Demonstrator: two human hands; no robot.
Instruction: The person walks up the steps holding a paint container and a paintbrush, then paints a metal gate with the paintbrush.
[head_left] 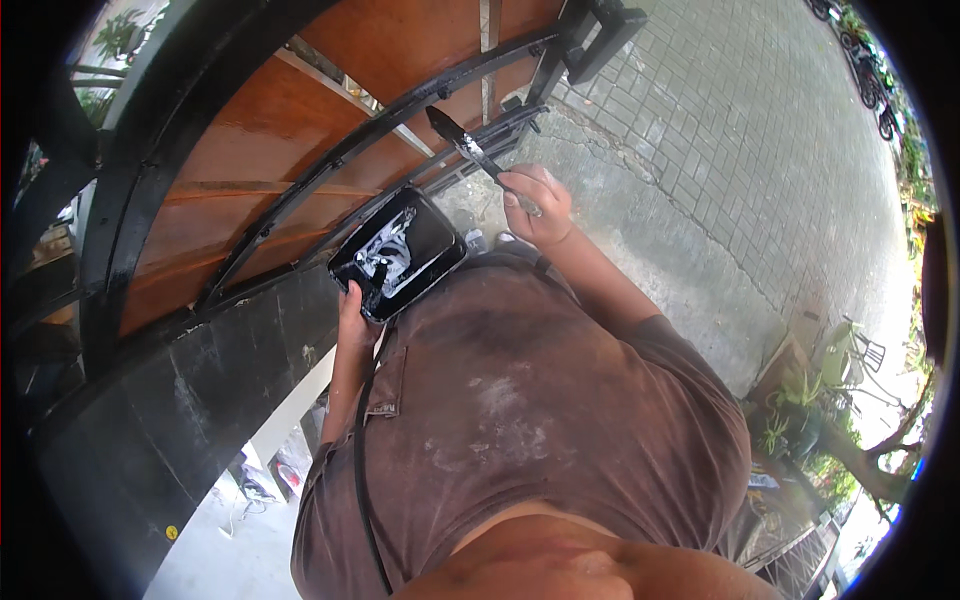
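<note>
**Painting at the gate**

We are standing on a grey paved yard [760, 130], with brick-pattern pavers running off to the right and plants crowding the far edge. Rising in front of us is a large gate [250, 160] of orange-brown wood panels framed by curved black metal bars, sitting beside a dark tiled wall [180, 400]. Our brown shirt [520, 420], smudged with pale marks, is filling the lower middle of the view.

Our left hand [352, 312] is gripping the near edge of a small black paint tray [400, 250], fingers curled around it; the tray is streaked white and black inside and sitting just below the gate's bars. Our right hand [535, 205] is closing its fingers around the handle of a paintbrush [465, 145], whose black-coated bristles are pointing up-left, touching or nearly touching a black bar.
</note>
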